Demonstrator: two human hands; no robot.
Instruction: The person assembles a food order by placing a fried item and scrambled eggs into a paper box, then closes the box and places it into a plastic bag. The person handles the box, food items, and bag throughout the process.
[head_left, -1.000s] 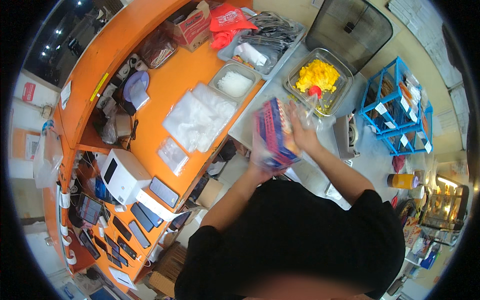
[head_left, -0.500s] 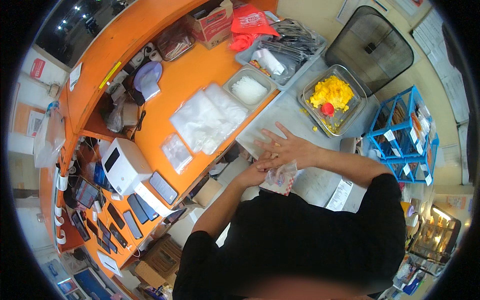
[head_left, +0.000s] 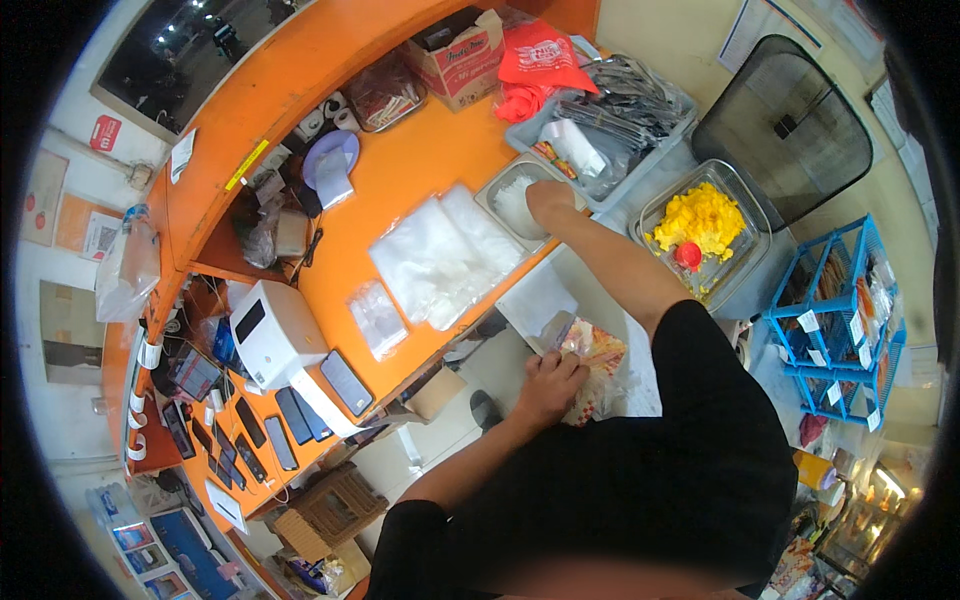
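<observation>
1. Left hand (head_left: pixel 548 385) is closed over a clear plastic bag of snacks (head_left: pixel 598 368), pinning it at the near edge of the grey counter (head_left: pixel 640 390), close to the person's body.
2. Right hand (head_left: pixel 548 198) reaches far across the counter and dips, fingers curled down, into a small steel tray (head_left: pixel 505 185) holding something white; whether it has taken hold of anything there cannot be told.
3. Just left of that tray lies a spread stack of clear plastic bags (head_left: pixel 440 258) on the orange counter (head_left: pixel 400 170), with a smaller pile of clear bags (head_left: pixel 377 318) nearer.
4. Right of the reaching arm sits a clear container of yellow pieces (head_left: pixel 705 222) with a red scoop-like item (head_left: pixel 688 256) in it.
5. Beyond the steel tray stands a grey bin (head_left: pixel 610 120) of wrapped items, a red bag (head_left: pixel 535 60) draped at its far left corner.
6. Farther right are a black mesh basket (head_left: pixel 790 130) and a blue wire rack (head_left: pixel 835 320).
7. Down the left side, a white label printer (head_left: pixel 272 335) stands beside a row of phones (head_left: pixel 300 415).
</observation>
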